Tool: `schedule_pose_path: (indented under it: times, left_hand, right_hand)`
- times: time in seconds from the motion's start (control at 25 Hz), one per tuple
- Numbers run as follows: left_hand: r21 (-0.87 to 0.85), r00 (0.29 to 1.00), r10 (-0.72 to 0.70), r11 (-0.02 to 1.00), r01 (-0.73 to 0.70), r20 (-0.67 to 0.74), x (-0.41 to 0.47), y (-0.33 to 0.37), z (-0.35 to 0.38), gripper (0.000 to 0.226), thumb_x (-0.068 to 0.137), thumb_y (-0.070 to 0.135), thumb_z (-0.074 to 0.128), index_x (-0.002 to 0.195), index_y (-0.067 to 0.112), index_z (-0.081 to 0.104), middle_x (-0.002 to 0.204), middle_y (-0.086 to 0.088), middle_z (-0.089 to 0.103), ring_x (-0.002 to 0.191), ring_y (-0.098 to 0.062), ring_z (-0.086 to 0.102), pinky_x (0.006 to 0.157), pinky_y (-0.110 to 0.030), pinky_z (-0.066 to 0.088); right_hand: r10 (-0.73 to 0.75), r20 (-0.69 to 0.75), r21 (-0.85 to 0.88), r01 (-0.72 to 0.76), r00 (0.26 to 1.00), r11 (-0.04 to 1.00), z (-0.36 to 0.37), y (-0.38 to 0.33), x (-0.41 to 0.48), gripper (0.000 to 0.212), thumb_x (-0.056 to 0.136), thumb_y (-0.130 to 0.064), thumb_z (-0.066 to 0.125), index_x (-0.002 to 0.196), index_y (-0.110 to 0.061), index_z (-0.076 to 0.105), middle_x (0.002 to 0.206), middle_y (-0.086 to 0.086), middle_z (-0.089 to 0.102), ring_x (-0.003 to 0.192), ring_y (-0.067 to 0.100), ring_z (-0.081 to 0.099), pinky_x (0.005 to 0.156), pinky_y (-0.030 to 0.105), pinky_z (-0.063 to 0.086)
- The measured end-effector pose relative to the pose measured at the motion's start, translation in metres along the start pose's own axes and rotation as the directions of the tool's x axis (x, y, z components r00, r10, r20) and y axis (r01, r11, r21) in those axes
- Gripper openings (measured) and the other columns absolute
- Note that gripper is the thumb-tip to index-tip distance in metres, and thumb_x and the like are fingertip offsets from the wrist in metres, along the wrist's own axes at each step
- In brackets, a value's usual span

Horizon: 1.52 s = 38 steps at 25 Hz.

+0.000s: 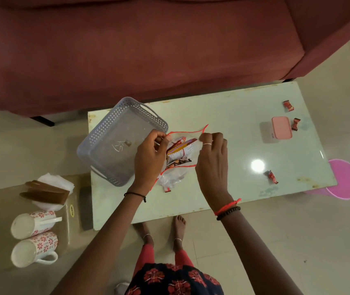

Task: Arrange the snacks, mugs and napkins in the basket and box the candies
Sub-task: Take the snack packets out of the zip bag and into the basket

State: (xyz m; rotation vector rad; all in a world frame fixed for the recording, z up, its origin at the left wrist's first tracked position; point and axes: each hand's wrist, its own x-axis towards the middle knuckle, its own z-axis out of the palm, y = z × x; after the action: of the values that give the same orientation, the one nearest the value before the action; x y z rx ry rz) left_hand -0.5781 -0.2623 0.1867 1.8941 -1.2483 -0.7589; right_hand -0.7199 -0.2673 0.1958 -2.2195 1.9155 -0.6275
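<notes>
Currently, a clear plastic bag [175,177] with a red rim is being held open just above the pale table [233,116] by both hands. Its left edge is being pinched by the curled fingers of the left hand [150,158], and its right edge is being pinched between the thumb and fingertips of the right hand [212,158]. Snack packets [180,152] are being kept inside the bag and are being shown through its mouth, between the two hands. The grey perforated basket [97,145] is being left at the table's left end, jutting past the edge, and its near right corner is being covered by the left hand. On the far right part of the table, the pink-lidded box [281,127] is being flanked by one candy [295,124] just beside its right wall. A second candy [288,105] is being left farther back, and a third candy [271,176] nearer the front edge. Off the table to the left, two floral mugs [32,223] are being kept side by side on a low surface. Behind them, white napkins [54,180] are being held in a brown holder [46,191].
</notes>
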Motion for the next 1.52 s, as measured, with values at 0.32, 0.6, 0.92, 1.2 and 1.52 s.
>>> schedule_pose_path:
  times: [0.32,0.6,0.92,1.2,1.52]
  left_hand:
    - [0.021,0.981,0.179,0.983,-0.181,0.068,0.031,-0.006,-0.024,0.019,0.091,0.032,0.059,0.092,0.014,0.063,0.075,0.008,0.060,0.066,-0.009,0.057,0.058,-0.010,0.039]
    - [0.030,0.985,0.164,0.986,-0.166,0.048,0.054,-0.026,-0.057,0.020,0.091,0.034,0.058,0.091,0.015,0.064,0.074,0.008,0.060,0.066,-0.006,0.056,0.059,-0.007,0.037]
    - [-0.032,0.990,0.141,0.990,-0.140,0.023,0.075,-0.028,-0.087,0.014,0.091,0.030,0.059,0.086,0.017,0.062,0.071,0.006,0.059,0.061,-0.007,0.054,0.059,-0.005,0.038]
    - [-0.127,0.996,0.038,0.991,-0.048,-0.082,0.115,-0.032,-0.132,0.016,0.088,0.033,0.061,0.077,0.022,0.059,0.062,0.007,0.056,0.053,-0.012,0.050,0.056,-0.030,0.044]
    - [-0.132,1.000,0.009,0.991,-0.009,0.003,0.151,-0.043,-0.167,0.023,0.086,0.023,0.066,0.067,0.028,0.055,0.056,0.002,0.053,0.044,-0.011,0.050,0.055,-0.036,0.047]
  right_hand:
    - [-0.230,0.799,-0.048,0.441,0.556,0.896,0.039,-0.046,0.059,0.029,0.095,0.000,0.039,0.119,0.000,0.056,0.118,0.019,0.061,0.108,0.035,0.060,0.081,0.036,0.047]
    - [-0.152,0.632,-0.304,0.423,0.760,0.854,0.082,-0.085,0.066,0.029,0.096,-0.004,0.044,0.124,0.000,0.048,0.109,0.015,0.059,0.100,0.026,0.059,0.077,0.031,0.048]
    - [-0.271,0.657,-0.230,0.529,0.704,0.817,0.083,-0.122,0.090,0.024,0.097,-0.001,0.040,0.107,-0.002,0.062,0.086,0.010,0.061,0.089,0.025,0.065,0.071,0.031,0.047]
    - [-0.394,0.450,-0.149,0.503,0.801,0.852,0.025,-0.158,0.114,0.020,0.086,0.002,0.051,0.095,-0.003,0.068,0.106,0.015,0.060,0.108,0.033,0.052,0.079,0.038,0.041]
    - [-0.161,0.229,0.272,0.096,0.960,0.958,-0.039,-0.148,0.141,0.020,0.087,-0.025,0.064,0.102,-0.019,0.075,0.089,0.009,0.075,0.087,0.001,0.067,0.070,0.020,0.050]
